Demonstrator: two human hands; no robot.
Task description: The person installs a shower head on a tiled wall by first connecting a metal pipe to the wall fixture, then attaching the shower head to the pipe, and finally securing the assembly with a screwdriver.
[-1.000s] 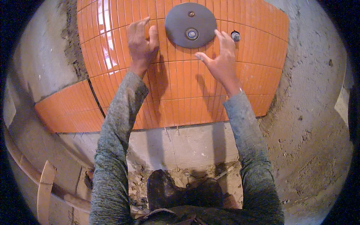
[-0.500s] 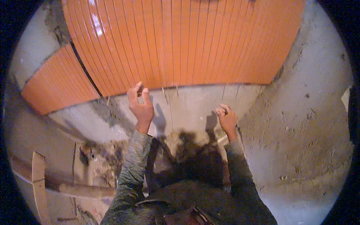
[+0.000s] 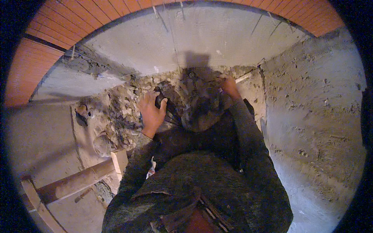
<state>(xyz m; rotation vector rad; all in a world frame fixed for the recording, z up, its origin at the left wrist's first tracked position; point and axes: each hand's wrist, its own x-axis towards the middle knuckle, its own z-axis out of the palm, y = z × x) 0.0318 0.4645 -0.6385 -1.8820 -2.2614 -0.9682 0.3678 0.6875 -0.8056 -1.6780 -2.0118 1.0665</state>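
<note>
My left hand (image 3: 152,112) reaches down over the rubble, its thumb and fingers curled round a dark object (image 3: 158,98) whose kind I cannot make out. Across from it, my right hand (image 3: 230,87) has its fingers bent at the far right edge of a rounded, grey-brown shape (image 3: 200,112). Shadow covers much of that shape, so its kind and what the right fingers hold are unclear. It lies between both hands, close in front of my body.
Orange slatted panels (image 3: 91,19) line the far edge above a grey plastered wall (image 3: 217,37). Broken rubble (image 3: 120,105) covers the ground at left. A wooden beam (image 3: 77,182) and a plank (image 3: 119,161) lie lower left. A rough plastered wall (image 3: 311,105) rises at right.
The view has tipped downward, so the orange panels sit higher. Both hands have gone from raised in front of the wall down to the rounded shape, and their fingers have closed.
</note>
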